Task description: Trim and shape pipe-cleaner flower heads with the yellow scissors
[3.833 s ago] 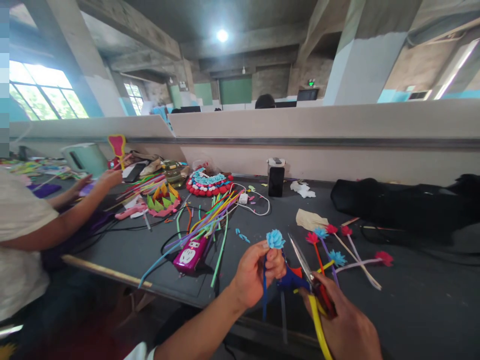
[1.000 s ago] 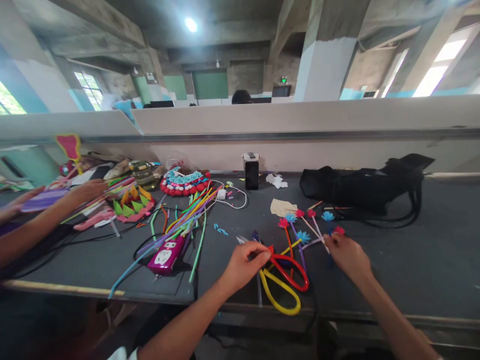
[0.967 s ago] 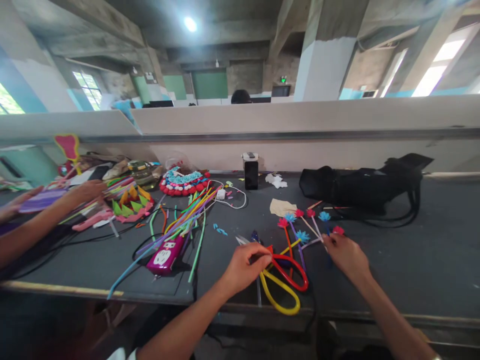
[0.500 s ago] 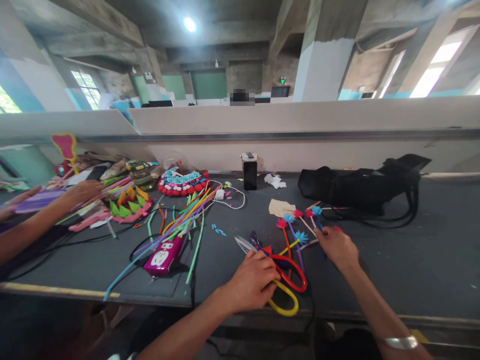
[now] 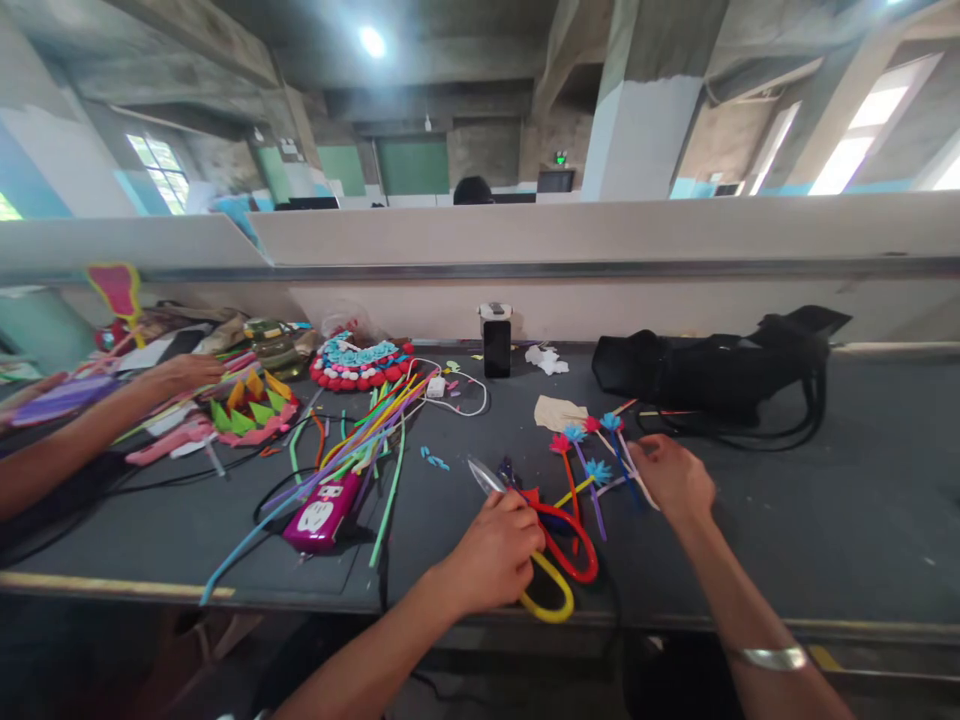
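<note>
My left hand (image 5: pixel 499 550) is closed around a pair of scissors (image 5: pixel 564 545) near the base of their red and yellow handles. The blades point away to the left, over the table. Beneath the scissors is a dark blue tool (image 5: pixel 507 468) with an orange-red part, mostly hidden. My right hand (image 5: pixel 675 482) is beside several craft flowers, its fingers bent and slightly apart, with no flower visibly gripped. Closest to its fingertips are a blue flower (image 5: pixel 612 422) on a dark blue stem and a pale stem (image 5: pixel 643 485). Red flowers (image 5: pixel 559 443) and another blue flower (image 5: pixel 598 472) lie left of it.
A purple box (image 5: pixel 322 515) lies under colourful pipe cleaners (image 5: pixel 375 430). Behind are a beaded collar (image 5: pixel 361 362), a white cable and a standing phone (image 5: pixel 496 348). A black bag (image 5: pixel 712 375) lies back right. A co-worker's arms (image 5: pixel 142 400) reach in at left, near a paper crown (image 5: pixel 255 410).
The scissors have gone from my right hand to my left. The blue flower from my left hand now lies among the others, beside my right hand. The view has turned right.
</note>
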Motion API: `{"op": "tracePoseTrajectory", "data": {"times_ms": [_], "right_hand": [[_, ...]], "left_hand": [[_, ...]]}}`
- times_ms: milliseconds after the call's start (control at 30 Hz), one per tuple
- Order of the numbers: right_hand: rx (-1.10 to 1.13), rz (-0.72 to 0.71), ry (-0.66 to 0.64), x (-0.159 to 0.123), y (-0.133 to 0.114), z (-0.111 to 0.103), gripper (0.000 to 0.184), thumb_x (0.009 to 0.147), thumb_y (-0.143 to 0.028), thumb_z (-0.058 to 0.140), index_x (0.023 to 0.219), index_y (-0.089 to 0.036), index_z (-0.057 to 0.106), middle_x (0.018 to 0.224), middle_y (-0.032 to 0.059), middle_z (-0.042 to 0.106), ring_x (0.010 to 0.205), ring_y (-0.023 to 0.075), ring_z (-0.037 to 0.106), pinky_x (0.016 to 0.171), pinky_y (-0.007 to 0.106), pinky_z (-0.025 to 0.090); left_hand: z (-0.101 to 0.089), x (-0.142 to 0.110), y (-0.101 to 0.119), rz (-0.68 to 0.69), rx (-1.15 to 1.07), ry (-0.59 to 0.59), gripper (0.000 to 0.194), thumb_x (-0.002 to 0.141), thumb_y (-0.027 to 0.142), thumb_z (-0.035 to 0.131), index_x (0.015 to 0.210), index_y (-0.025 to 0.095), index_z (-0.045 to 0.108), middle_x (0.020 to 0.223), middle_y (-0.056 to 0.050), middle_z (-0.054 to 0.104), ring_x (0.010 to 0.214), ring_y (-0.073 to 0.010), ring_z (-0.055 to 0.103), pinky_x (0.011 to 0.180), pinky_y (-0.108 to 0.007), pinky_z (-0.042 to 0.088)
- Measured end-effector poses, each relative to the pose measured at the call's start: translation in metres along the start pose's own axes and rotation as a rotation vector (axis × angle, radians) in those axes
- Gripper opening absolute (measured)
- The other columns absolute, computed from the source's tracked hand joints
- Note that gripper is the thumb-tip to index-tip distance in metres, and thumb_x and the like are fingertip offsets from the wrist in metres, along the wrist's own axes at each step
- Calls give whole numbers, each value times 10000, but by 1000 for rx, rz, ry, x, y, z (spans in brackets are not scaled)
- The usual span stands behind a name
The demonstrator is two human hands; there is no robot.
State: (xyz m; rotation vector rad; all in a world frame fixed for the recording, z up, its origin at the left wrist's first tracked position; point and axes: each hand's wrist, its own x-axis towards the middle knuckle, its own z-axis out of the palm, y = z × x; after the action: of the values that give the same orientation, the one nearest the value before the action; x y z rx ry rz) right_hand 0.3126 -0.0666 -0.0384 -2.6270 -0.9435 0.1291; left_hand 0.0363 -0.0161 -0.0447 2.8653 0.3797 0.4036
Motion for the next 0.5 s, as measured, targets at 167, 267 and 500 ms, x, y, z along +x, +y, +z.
{"op": "tracePoseTrajectory", "data": {"times_ms": [167,267,500], "right_hand": [[-32,22,-55,12,-2,3,326,945,-434,534,1129,-176,611,1076,61,657,917,186,648,807,395,533],[-50,-10,-95,14,-9,10,293,940,-405,556,1109,-174,620,1081,58,658,920,183,648,809,390,534],[-49,2,-23,19,-9,13,248,951,-350,552,1118,-178,615,1107,60,649,922,177,647,802,378,541]], "left_hand": [[-10,1,-26,-55,24,49,227,698,21,531,809,192,630,884,-23,660,979,-209,496,875,-379,325],[-17,-2,-37,-94,-1,60,273,677,-3,509,809,196,641,887,-19,666,965,-209,502,866,-376,338],[-22,-6,-42,-105,-161,176,265,687,3,484,793,190,641,817,-24,648,859,-186,553,824,-345,393]]}}
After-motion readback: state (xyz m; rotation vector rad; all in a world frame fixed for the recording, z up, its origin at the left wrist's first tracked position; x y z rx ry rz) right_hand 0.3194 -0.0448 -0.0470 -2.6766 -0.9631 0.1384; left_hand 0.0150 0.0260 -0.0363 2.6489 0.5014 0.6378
